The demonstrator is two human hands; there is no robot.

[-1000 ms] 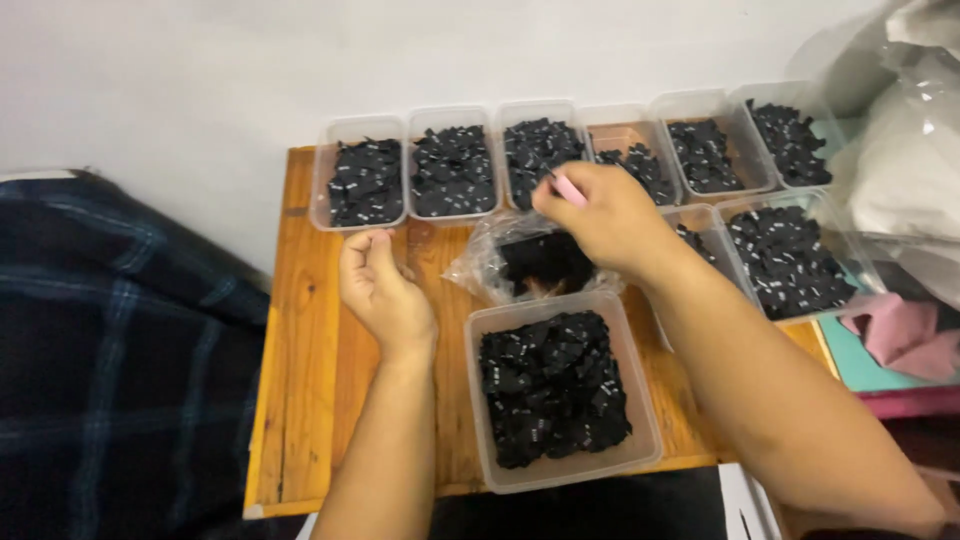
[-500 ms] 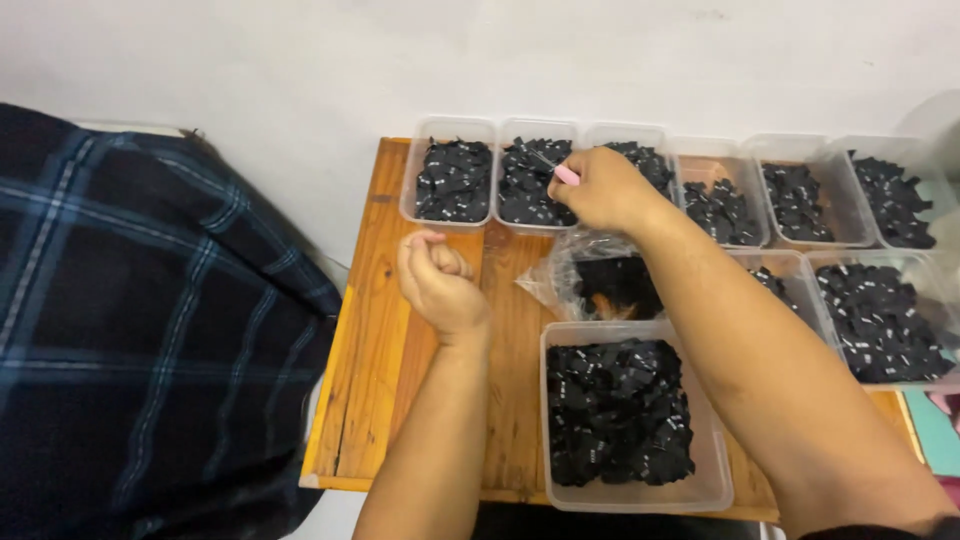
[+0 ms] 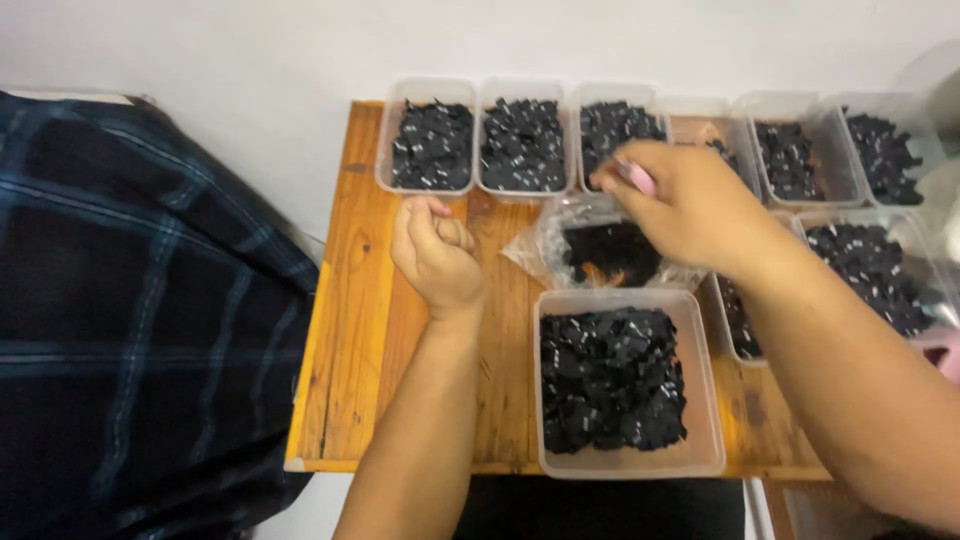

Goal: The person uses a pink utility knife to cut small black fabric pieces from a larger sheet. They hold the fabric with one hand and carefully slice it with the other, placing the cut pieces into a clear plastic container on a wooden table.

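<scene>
Right hand (image 3: 690, 205) reaches in from the right, over the back row of tubs, and pinches a small pink object (image 3: 637, 177) between thumb and fingertips; the other fingers are bent and drawn together, so the hand is mostly closed around that piece. It hovers above the third clear tub (image 3: 618, 135) of the row and over the crinkled clear plastic bag (image 3: 605, 250), which lies on the wooden surface (image 3: 350, 330) and holds a dark heap of small black parts.

Left hand (image 3: 437, 255) is curled into a loose fist, fingers folded into the palm, set on or just above the surface in front of the two leftmost tubs. Whether it holds anything inside the fist cannot be told.

Along the far edge of the surface, against the white wall (image 3: 250, 60), stands a row of clear plastic tubs filled with small black parts: the first tub (image 3: 428, 145), the second tub (image 3: 523, 143), the third, then more to the right, partly hidden by the right hand and forearm. A larger clear tub (image 3: 615, 385) of the same black parts sits at the near edge, just in front of the bag. Another tub (image 3: 870, 270) of black parts stands to the right, beyond the right forearm.

Dark blue checked cloth (image 3: 130, 320) fills the left side of the view, beside the surface.
</scene>
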